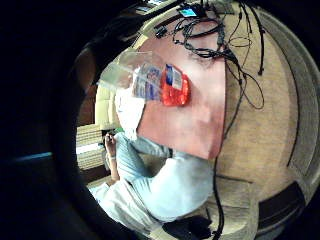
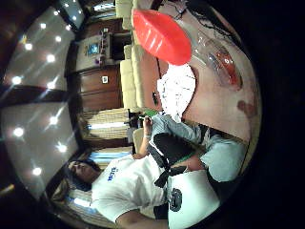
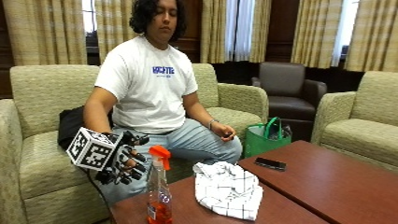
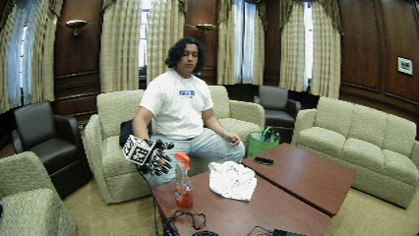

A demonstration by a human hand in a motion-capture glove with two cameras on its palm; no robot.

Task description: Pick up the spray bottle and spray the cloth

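Outside view: reaching step, grip (image 3: 127, 163) spread just beside bottle (image 3: 159, 191) at its 9 o'clock; cloth (image 3: 227, 189) at 3. Next: close round bottle neck, lift.

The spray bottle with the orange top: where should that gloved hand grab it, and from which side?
Probably around the narrow neck just under the orange trigger head of the spray bottle, coming from the sofa side where the gloved right hand hovers open. The bottle stands upright on the table, and its nozzle looks aimed roughly toward the cloth.
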